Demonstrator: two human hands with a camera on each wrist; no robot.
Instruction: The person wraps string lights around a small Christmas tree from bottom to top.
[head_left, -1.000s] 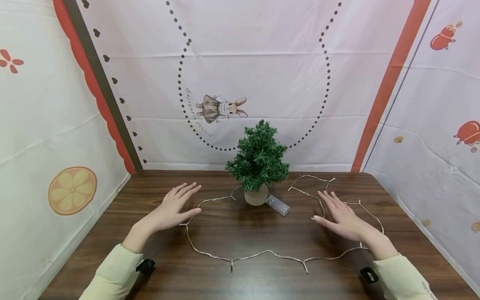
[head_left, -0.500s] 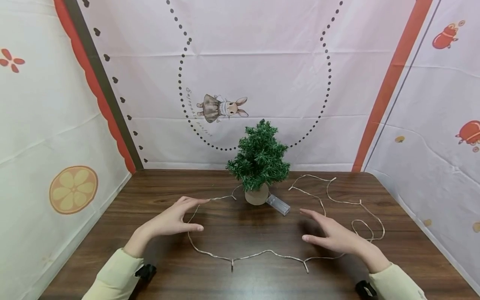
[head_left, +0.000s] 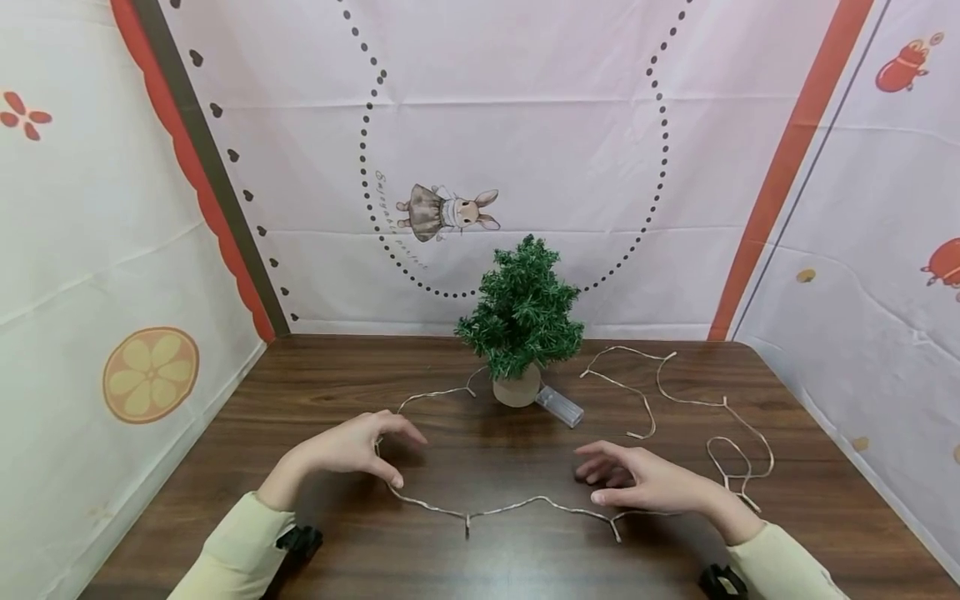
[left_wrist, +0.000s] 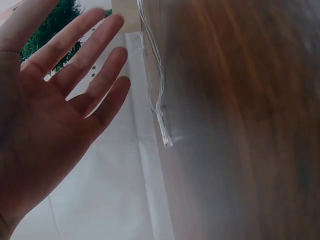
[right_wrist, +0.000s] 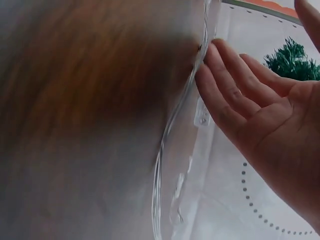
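A string of fairy lights [head_left: 540, 499] on thin wire lies in a wide loop across the table. In the head view my left hand [head_left: 348, 447] hovers at the loop's left side, fingers bent and thumb apart. My right hand [head_left: 647, 479] is over the front right stretch of wire, its fingers loosely bent. Both palms hold nothing; the left wrist view shows the left hand's [left_wrist: 55, 115] fingers spread, and in the right wrist view the right hand's [right_wrist: 270, 115] fingertips overlap the wire [right_wrist: 172, 120]. Behind the loop stands a small artificial Christmas tree [head_left: 525, 312] on a round base [head_left: 517, 389].
A clear battery box [head_left: 559, 407] lies beside the tree's base. More wire [head_left: 690, 403] curls over the right side of the wooden table [head_left: 300, 375]. Printed cloth [head_left: 525, 150] hangs behind the table and at both sides.
Both hands have come down toward the front of the table, and their fingers have bent more. The right hand has also shifted left, uncovering wire. The tree and lights look unmoved.
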